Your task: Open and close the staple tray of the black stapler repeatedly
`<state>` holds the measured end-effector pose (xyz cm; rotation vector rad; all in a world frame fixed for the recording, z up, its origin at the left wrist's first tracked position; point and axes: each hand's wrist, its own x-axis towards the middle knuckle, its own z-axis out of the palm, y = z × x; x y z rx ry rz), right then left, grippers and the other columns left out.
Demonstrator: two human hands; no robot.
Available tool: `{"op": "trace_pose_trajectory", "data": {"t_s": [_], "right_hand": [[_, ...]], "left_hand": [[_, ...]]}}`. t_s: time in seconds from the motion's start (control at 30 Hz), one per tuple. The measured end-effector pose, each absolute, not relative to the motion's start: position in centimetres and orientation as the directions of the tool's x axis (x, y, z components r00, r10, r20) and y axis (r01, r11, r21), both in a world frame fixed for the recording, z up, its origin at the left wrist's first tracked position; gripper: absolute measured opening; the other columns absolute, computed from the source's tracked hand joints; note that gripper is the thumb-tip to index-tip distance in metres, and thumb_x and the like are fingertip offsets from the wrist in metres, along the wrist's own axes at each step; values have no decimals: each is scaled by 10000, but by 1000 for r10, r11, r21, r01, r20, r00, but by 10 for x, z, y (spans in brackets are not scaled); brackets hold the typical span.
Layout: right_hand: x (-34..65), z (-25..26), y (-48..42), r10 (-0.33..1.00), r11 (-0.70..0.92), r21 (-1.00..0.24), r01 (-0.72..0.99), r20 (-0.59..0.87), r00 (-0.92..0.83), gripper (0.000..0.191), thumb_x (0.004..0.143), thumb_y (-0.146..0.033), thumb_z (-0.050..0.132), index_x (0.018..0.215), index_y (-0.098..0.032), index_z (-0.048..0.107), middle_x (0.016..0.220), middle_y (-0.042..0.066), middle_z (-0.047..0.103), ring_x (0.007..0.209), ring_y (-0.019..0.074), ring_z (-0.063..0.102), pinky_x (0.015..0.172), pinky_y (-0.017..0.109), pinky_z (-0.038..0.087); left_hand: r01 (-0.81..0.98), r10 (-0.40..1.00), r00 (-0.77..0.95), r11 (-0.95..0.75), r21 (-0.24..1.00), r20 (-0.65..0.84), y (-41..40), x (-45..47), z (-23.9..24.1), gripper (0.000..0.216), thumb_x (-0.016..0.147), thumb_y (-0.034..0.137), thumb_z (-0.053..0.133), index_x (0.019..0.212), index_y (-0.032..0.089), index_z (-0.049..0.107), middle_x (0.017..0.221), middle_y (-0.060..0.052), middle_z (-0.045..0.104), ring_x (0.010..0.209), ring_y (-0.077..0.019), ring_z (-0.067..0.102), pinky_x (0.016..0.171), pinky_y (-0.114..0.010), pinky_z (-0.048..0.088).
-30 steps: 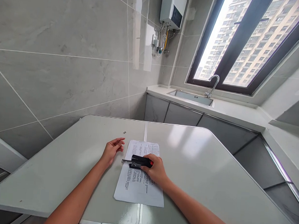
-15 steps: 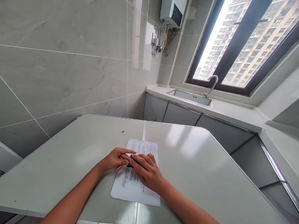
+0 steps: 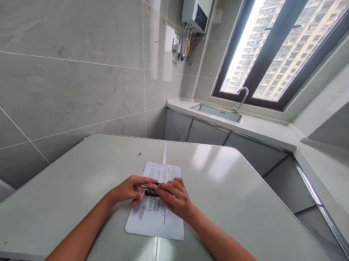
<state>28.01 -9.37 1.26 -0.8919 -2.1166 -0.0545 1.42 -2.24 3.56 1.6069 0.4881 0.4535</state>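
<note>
Pale grey table (image 3: 232, 196), glossy, rounded corners, seam running 12 to 6 o'clock down its middle. One printed paper sheet (image 3: 158, 219) lies flat across the seam, toward the 6 o'clock edge. Tiny dark bits (image 3: 139, 154) at the sheet's 11 o'clock, apart.

Bright daylight pours in through the window (image 3: 272, 50), blowing out its left pane and leaving glare on the table (image 3: 219, 168) below it, while straight lines bow away from it.
</note>
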Motion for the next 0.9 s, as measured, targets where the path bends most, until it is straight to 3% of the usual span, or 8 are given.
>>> {"op": "trace_pose_trajectory", "data": {"t_s": [0.1,0.2,0.3,0.37,0.43,0.53,0.7,0.9], "right_hand": [[317,16,-66,693,593,-380,710,690,-209,250,982,-172,535,1049,-281,750,1094,66,763,972,236,672,886,429,493],[363,12,-41,787,431,-485,761,615,-53,286,950,-158,490,955,-242,763,959,81,743,905,244,671,823,408,524],[401,-4,-26,862,257,-563,785,501,77,317,898,-151,476,935,-236,779,923,66,742,844,235,686,789,389,542],[416,-16,-20,889,163,-595,787,434,144,309,873,-168,495,917,-242,792,922,55,755,839,234,699,816,390,550],[424,-25,-16,899,104,-609,786,396,188,301,860,-186,512,921,-236,803,924,61,763,832,238,708,845,403,556],[427,-33,-12,908,89,-603,793,376,184,341,884,-183,494,1029,-203,802,982,96,769,910,257,717,893,421,558],[425,-37,-8,924,151,-563,813,373,87,491,893,-67,431,1289,-182,698,1327,103,697,1287,261,597,1094,436,475],[424,-40,-6,936,177,-531,828,351,25,542,890,-3,381,1342,-161,633,1368,119,646,1275,242,589,1095,417,472]], "left_hand": [[28,777,605,-241,970,175,-1,3,40,476,915,572,660,1167,175,734,1088,-136,762,478,-90,573,517,-264,511],[289,890,385,-367,884,244,34,2,35,390,989,521,530,1064,194,729,988,-99,741,734,-190,666,627,-303,553],[616,877,316,-481,624,363,72,6,15,321,949,410,558,1135,207,722,1289,-139,671,1205,-308,613,1021,-484,511],[715,873,319,-477,511,368,92,9,-4,406,928,368,560,1267,178,676,1527,-186,506,1396,-357,481,1152,-553,392],[760,871,373,-484,434,319,104,10,-23,495,941,381,534,1375,156,610,1602,-194,422,1498,-366,361,1207,-556,313],[810,893,370,-446,381,258,106,13,-40,521,975,380,463,1419,130,571,1569,-204,473,1513,-359,350,1233,-557,264],[807,878,348,-459,373,328,87,14,-39,428,982,305,424,1301,151,663,1426,-201,602,1385,-344,510,1196,-494,353],[896,907,317,-382,226,277,63,15,-40,434,988,169,347,1298,108,645,1435,-221,599,1384,-342,524,1164,-489,395]]}}
